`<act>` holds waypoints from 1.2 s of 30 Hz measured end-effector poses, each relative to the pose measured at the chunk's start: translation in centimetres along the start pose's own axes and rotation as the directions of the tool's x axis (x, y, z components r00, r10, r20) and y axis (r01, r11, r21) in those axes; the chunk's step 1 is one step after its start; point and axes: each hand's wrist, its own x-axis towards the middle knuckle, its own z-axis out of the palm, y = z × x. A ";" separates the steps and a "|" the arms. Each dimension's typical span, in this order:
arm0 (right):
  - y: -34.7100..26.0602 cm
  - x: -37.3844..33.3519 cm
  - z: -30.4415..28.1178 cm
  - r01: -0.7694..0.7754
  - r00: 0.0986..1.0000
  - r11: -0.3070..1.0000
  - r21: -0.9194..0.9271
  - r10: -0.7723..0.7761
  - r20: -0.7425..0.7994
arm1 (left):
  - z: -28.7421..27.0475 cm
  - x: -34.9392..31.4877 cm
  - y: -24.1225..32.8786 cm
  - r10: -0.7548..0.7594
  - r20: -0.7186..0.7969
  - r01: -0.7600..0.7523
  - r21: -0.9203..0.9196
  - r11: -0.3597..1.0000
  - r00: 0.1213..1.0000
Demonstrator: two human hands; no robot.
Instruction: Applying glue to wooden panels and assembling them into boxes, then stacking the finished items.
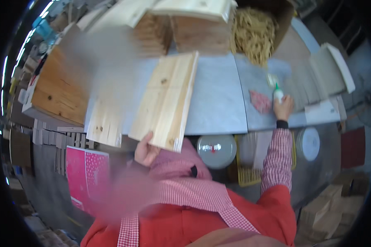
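My left hand is closed on the near end of a light wooden board, which slants up over the grey table. The board has knots and seems to be in clear wrap. To its left lies another pale wooden board, partly behind a blur. Out to the right, my right hand is closed around a small white squeeze bottle with a green tip, upright on the table. Beside that hand lies a crumpled pink-and-white cloth. Just behind the bottle is a small pale green item I cannot make out.
Stacked boards line the table's back. A carton holds tangled yellowish strips. Grey-beige sheets lie at right, a wooden box at left. Below the table edge are a round lidded tub and a yellow crate.
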 end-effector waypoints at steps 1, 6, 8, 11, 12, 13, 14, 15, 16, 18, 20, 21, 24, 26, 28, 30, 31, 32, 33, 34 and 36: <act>-2.2 0.9 -1.1 0.023 0.999 0.999 -0.037 -0.021 0.048 | 0.1 -0.3 0.1 0.024 -0.082 -0.023 0.025 0.999 0.996; -20.6 4.3 -7.2 0.622 0.783 0.697 0.358 -0.555 -0.280 | 0.4 -1.9 0.7 0.054 -0.052 -0.056 -0.030 0.998 0.997; -28.1 5.2 -7.5 0.791 0.608 0.500 0.353 -0.709 -0.358 | 0.3 -2.6 0.8 0.070 -0.044 -0.071 -0.027 0.997 0.997; -37.2 8.1 -5.2 0.841 0.525 0.542 -0.002 -0.816 -0.240 | 0.1 -3.9 0.9 0.070 -0.024 -0.070 -0.013 0.997 0.997; -38.9 9.1 -4.3 0.801 0.588 0.595 -0.064 -0.802 -0.104 | 0.0 -4.5 1.0 0.110 -0.021 -0.110 -0.009 0.994 0.994; -40.1 9.9 -3.3 0.752 0.647 0.637 -0.170 -0.763 0.001 | 0.1 -5.1 1.1 0.149 -0.019 -0.149 -0.005 0.989 0.989; -40.8 10.3 -2.4 0.734 0.671 0.660 -0.158 -0.742 0.016 | 0.1 -5.8 1.2 0.176 0.010 -0.176 -0.010 0.984 0.984; -41.3 10.9 -1.7 0.683 0.729 0.707 -0.182 -0.671 0.133 | 0.2 -6.5 1.5 0.192 -0.009 -0.192 0.003 0.981 0.981; -41.6 11.3 -1.2 0.703 0.706 0.690 -0.169 -0.706 0.056 | 0.2 -7.2 1.7 0.226 -0.009 -0.226 0.010 0.974 0.974; -41.3 11.3 -0.9 0.725 0.687 0.675 -0.135 -0.721 0.085 | 0.2 -8.7 2.2 0.272 -0.040 -0.272 0.022 0.962 0.961; -39.8 9.7 -1.8 0.730 0.683 0.674 -0.112 -0.719 0.129 | 0.2 -10.0 3.1 0.302 -0.018 -0.301 0.041 0.953 0.953; -38.5 8.9 -2.9 0.778 0.628 0.622 -0.091 -0.772 0.093 | 0.1 -10.6 3.5 0.332 -0.009 -0.331 0.065 0.942 0.943; -33.9 4.1 -7.4 0.885 0.449 0.456 -0.093 -0.889 -0.084 | -0.4 -12.5 5.2 0.378 0.037 -0.380 0.112 0.918 0.925; -30.1 -0.7 -11.3 0.926 0.356 0.370 -0.078 -0.923 -0.147 | -0.9 -13.9 6.3 0.369 0.155 -0.382 0.062 0.922 0.916; -26.9 -6.1 -14.7 0.914 0.404 0.405 -0.005 -0.914 -0.044 | -1.3 -15.2 7.3 0.391 0.089 -0.400 0.137 0.906 0.916; -24.5 -10.6 -17.0 0.899 0.435 0.436 0.049 -0.900 0.028 | -1.5 -16.3 7.8 0.432 0.159 -0.455 0.171 0.874 0.888; -23.6 -12.2 -17.5 0.869 0.477 0.486 0.090 -0.873 0.102 | -1.6 -16.9 7.9 0.424 0.149 -0.447 0.184 0.876 0.893; -22.9 -13.6 -17.3 0.873 0.471 0.478 0.097 -0.878 0.092 | -1.6 -17.3 7.9 0.417 0.138 -0.437 0.207 0.875 0.899; -22.3 -15.0 -16.7 0.854 0.481 0.495 0.160 -0.868 0.120 | -1.7 -17.7 7.8 0.409 0.131 -0.429 0.229 0.874 0.903; -21.8 -16.3 -15.8 0.824 0.504 0.522 0.219 -0.853 0.137 | -1.7 -18.0 7.6 0.394 0.147 -0.419 0.241 0.875 0.907; -21.0 -19.3 -13.3 0.829 0.471 0.517 0.214 -0.851 0.234 | -1.7 -18.2 7.1 0.377 0.098 -0.389 0.298 0.872 0.921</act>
